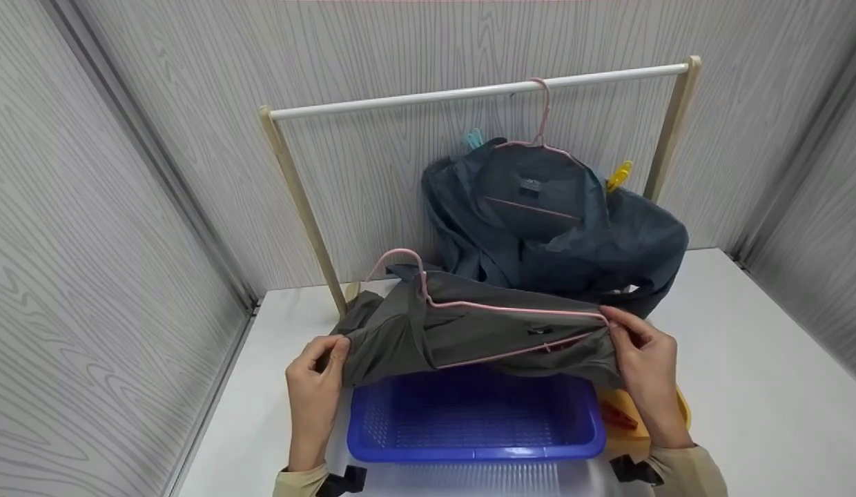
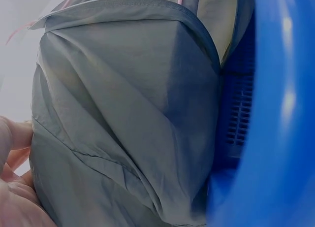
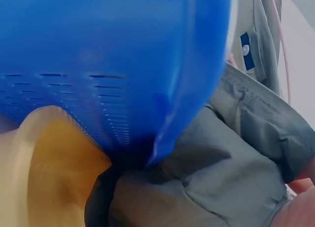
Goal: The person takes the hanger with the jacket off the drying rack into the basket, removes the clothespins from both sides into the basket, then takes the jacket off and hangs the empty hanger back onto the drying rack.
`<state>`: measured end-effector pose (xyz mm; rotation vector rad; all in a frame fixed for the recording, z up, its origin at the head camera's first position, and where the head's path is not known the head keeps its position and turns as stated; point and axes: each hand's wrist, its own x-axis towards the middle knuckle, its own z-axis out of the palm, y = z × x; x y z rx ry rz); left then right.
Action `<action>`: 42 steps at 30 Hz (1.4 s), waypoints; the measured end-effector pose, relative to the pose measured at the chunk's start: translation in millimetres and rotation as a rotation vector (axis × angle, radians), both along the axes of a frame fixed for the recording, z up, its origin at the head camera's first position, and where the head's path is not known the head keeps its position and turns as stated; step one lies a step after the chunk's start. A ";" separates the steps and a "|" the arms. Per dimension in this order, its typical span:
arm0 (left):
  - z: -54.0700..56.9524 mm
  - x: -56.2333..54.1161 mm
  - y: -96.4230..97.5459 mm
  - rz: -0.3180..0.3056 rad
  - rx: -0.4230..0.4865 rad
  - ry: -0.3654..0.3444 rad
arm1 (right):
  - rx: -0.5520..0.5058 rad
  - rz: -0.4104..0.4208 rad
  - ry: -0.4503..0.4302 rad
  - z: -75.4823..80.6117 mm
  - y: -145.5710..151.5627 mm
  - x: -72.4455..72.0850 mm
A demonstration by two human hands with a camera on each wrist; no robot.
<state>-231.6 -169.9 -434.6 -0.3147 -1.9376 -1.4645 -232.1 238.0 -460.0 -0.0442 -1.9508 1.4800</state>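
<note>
A dark grey garment (image 1: 390, 338) with a pink hanger (image 1: 518, 310) inside its neck is stretched between my hands above a blue basket (image 1: 476, 454). At the garment's left side, my left hand (image 1: 312, 386) pinches the fabric between thumb and fingers. My right hand (image 1: 645, 359) pinches cloth together with the right end of the hanger. The hanger's hook points up and to the left, free of the rail. In the left wrist view, fingers (image 2: 19, 133) hold the edge of the cloth. Only part of the right hand (image 3: 298, 207) shows in the right wrist view.
Behind stands a rack with a white rail (image 1: 400, 101). A dark blue garment (image 1: 573, 255) hangs there on another pink hanger, with a teal clothespin (image 1: 474, 139) and a yellow clothespin (image 1: 619, 176). Right of the basket, a yellow container (image 1: 684, 408) holds a red clothespin (image 1: 618, 416).
</note>
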 end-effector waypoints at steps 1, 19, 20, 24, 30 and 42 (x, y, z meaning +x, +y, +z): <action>-0.1 -0.3 -0.1 0.000 -0.002 0.011 | 0.013 -0.003 -0.021 0.2 -0.6 -0.2; 16.4 10.2 8.2 -0.042 0.086 -0.047 | 0.152 0.042 -0.079 -6.1 -10.1 0.9; 16.5 10.3 8.2 -0.038 0.091 -0.052 | 0.175 0.037 -0.064 -7.3 -10.7 0.1; 16.8 10.4 7.6 -0.022 0.111 -0.073 | 0.297 0.025 0.001 -13.5 -12.9 -3.7; 17.5 9.6 7.0 -0.021 0.135 -0.088 | 0.426 0.077 0.023 -18.6 -15.7 -7.0; 15.7 9.9 9.4 -0.028 0.121 -0.128 | 0.597 0.376 0.050 -15.3 -33.4 1.0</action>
